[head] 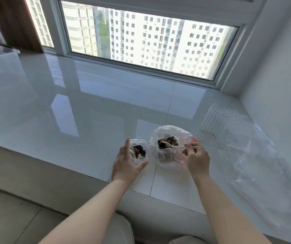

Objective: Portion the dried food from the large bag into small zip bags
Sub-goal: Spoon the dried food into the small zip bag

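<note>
Crinkly clear large bag (169,162), white spoon (180,147)

— How is the scene lit?
— Bright daylight enters through the window (148,44) at the top. The glossy white surface (88,106) mirrors the window frame as pale, hazy bands, with soft glare across it.
— Any shadows?
— Only faint, soft ones near the bottom edge; nothing harsh.
— Is it sharp?
— Moderately. The whole picture is slightly soft and grainy. The wide lens bends straight lines, so the window frame tilts and curves toward the edges.
</note>
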